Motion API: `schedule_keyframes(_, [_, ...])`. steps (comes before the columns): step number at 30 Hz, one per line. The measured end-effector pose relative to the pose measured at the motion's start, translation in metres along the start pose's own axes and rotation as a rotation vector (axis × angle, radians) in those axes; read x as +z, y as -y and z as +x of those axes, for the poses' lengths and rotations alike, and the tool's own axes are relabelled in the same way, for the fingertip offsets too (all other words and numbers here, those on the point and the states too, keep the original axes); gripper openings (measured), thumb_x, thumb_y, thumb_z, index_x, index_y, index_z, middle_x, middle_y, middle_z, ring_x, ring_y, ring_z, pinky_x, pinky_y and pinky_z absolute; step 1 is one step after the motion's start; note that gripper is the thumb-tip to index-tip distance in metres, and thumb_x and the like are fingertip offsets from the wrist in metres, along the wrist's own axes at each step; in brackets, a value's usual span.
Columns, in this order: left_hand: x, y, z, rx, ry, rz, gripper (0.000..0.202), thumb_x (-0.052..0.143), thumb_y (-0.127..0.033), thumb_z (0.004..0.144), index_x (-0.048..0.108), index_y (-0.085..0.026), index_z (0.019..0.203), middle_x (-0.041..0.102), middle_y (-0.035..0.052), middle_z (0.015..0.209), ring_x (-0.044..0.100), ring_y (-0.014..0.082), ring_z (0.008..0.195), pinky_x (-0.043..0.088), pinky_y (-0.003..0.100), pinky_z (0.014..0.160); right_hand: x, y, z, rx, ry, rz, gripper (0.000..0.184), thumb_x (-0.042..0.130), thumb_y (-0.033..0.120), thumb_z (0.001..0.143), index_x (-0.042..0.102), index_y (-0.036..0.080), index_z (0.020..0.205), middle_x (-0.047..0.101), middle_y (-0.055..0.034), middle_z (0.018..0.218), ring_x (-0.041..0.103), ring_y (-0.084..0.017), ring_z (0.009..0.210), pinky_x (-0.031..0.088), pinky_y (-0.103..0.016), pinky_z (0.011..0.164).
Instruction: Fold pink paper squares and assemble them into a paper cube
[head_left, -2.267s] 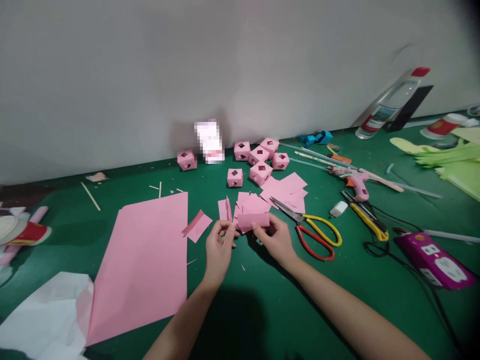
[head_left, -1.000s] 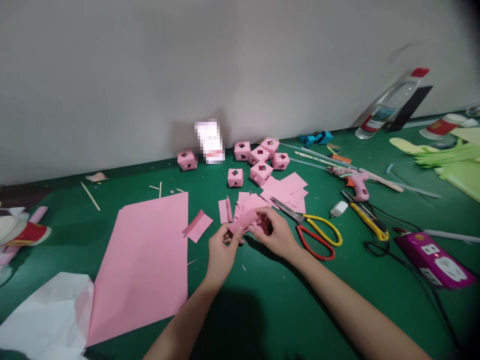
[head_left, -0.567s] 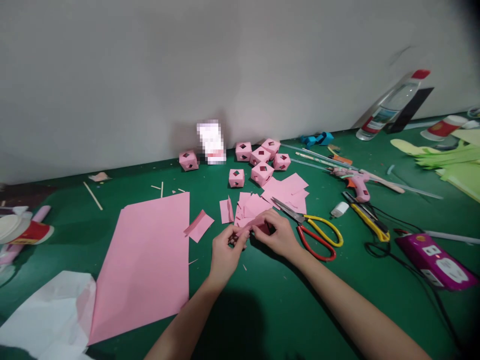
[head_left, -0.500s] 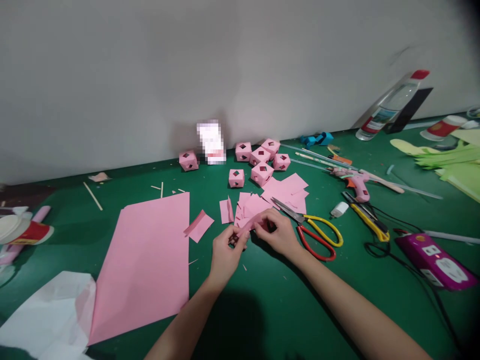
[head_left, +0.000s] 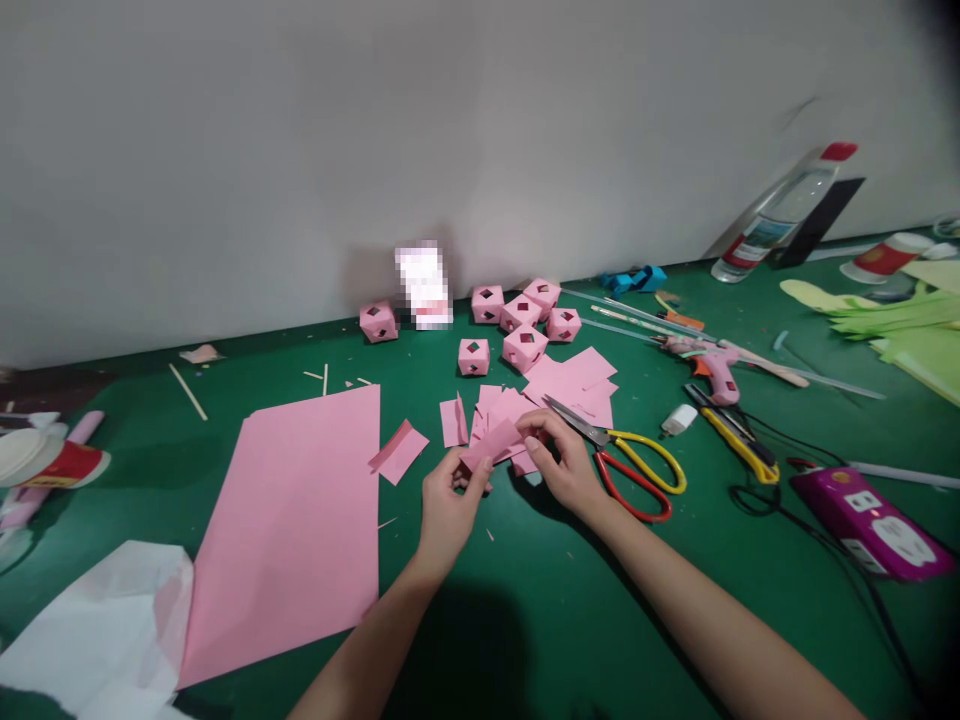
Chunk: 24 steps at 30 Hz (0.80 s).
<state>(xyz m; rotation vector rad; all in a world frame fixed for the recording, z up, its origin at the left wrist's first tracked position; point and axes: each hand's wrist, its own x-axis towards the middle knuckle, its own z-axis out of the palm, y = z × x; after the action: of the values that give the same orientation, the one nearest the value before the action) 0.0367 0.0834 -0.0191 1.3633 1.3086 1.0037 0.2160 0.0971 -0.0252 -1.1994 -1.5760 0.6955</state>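
Observation:
Both my hands hold one small folded pink paper piece point(head_left: 493, 444) just above the green table point(head_left: 525, 620). My left hand point(head_left: 448, 505) pinches its lower left end. My right hand point(head_left: 564, 463) pinches its right end with curled fingers. Behind the piece lies a pile of pink paper squares point(head_left: 570, 385). Several finished pink paper cubes point(head_left: 523, 346) with diamond holes sit further back near the wall. A large pink sheet point(head_left: 300, 520) lies to the left of my left hand.
Yellow and red scissors point(head_left: 630, 462) lie right of my right hand. A pink glue gun point(head_left: 712, 365), a yellow knife point(head_left: 739, 440), a purple power strip point(head_left: 870, 520), a bottle point(head_left: 780, 210) and green paper point(head_left: 907, 320) are at the right. White paper point(head_left: 97, 630) and a red cup point(head_left: 52, 462) are at left.
My hands have turned and refolded the pink piece: it was held flat between them, then pressed low near the table, and now it is raised and tilted between my fingertips.

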Motion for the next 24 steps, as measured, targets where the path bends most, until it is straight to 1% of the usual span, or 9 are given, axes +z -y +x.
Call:
schedule_keyframes(3, [0.0,0.001,0.0,0.012,-0.001,-0.003,0.024,0.061,-0.041,0.087,0.063,-0.017,0.086,0.066,0.0003,0.071,0.063,0.0135,0.062,0.047,0.022,0.061,0.001,0.001,-0.001,-0.027,0.018,-0.017,0.007,0.055,0.025,0.091,0.062,0.021,0.091,0.063,-0.0049,0.086,0.055,-0.019,0.076,0.043,-0.033,0.07])
schedule_keyframes(5, [0.0,0.001,0.0,0.032,0.01,0.025,0.023,0.062,-0.039,0.086,0.064,-0.016,0.087,0.065,0.0,0.069,0.062,0.0138,0.062,0.047,0.022,0.061,0.002,0.002,-0.001,-0.057,0.046,-0.019,0.009,0.056,0.023,0.092,0.061,0.021,0.085,0.063,-0.0043,0.082,0.056,-0.019,0.078,0.044,-0.034,0.073])
schedule_keyframes(9, [0.0,0.0,0.002,0.083,0.036,0.123,0.021,0.063,-0.036,0.085,0.067,-0.015,0.086,0.065,0.0006,0.07,0.059,0.0137,0.063,0.045,0.022,0.061,0.001,0.005,-0.001,-0.105,0.102,-0.003,0.011,0.057,0.022,0.092,0.061,0.021,0.083,0.065,-0.0044,0.084,0.058,-0.02,0.083,0.045,-0.036,0.079])
schedule_keyframes(12, [0.001,-0.003,0.002,0.097,-0.019,0.191,0.018,0.062,-0.031,0.083,0.067,-0.015,0.081,0.064,0.0003,0.07,0.056,0.0125,0.062,0.042,0.022,0.059,0.001,0.008,-0.001,-0.13,0.13,-0.011,0.008,0.058,0.022,0.091,0.062,0.022,0.084,0.066,-0.0043,0.083,0.057,-0.02,0.082,0.045,-0.036,0.079])
schedule_keyframes(16, [0.003,-0.004,0.003,0.059,-0.11,0.217,0.01,0.06,-0.023,0.078,0.064,-0.015,0.074,0.057,-0.0028,0.062,0.048,0.0099,0.056,0.037,0.02,0.054,0.002,0.011,-0.002,-0.15,0.149,-0.002,0.007,0.058,0.021,0.091,0.061,0.021,0.084,0.065,-0.0043,0.081,0.056,-0.02,0.08,0.045,-0.036,0.076])
schedule_keyframes(18, [0.003,-0.003,0.003,0.021,-0.119,0.164,0.008,0.059,-0.022,0.077,0.06,-0.016,0.072,0.054,-0.0042,0.059,0.047,0.0093,0.052,0.036,0.02,0.051,0.002,0.01,-0.002,-0.137,0.126,0.018,0.01,0.058,0.021,0.091,0.06,0.021,0.081,0.064,-0.0041,0.08,0.056,-0.019,0.079,0.044,-0.035,0.076])
schedule_keyframes(20, [0.003,-0.002,0.004,-0.014,-0.118,0.098,0.011,0.058,-0.024,0.077,0.055,-0.017,0.068,0.052,-0.0047,0.057,0.049,0.0094,0.05,0.036,0.02,0.049,0.001,0.007,-0.002,-0.089,0.085,0.045,0.014,0.058,0.023,0.091,0.059,0.021,0.077,0.061,-0.003,0.077,0.055,-0.018,0.076,0.043,-0.033,0.073])
schedule_keyframes(22, [0.002,-0.002,0.005,-0.036,-0.112,0.048,0.014,0.059,-0.026,0.077,0.052,-0.018,0.067,0.051,-0.0047,0.056,0.05,0.0097,0.049,0.038,0.019,0.049,0.0,0.003,-0.001,-0.002,0.021,0.094,0.018,0.057,0.027,0.092,0.057,0.021,0.075,0.057,-0.0013,0.073,0.052,-0.017,0.071,0.042,-0.031,0.069])
schedule_keyframes(24, [0.001,-0.001,0.005,-0.056,-0.104,0.01,0.014,0.058,-0.027,0.079,0.053,-0.019,0.069,0.052,-0.0045,0.056,0.052,0.0097,0.05,0.04,0.019,0.049,0.0,-0.002,0.0,0.096,-0.076,0.153,0.02,0.056,0.031,0.092,0.055,0.021,0.075,0.053,0.0004,0.071,0.049,-0.016,0.067,0.04,-0.029,0.065])
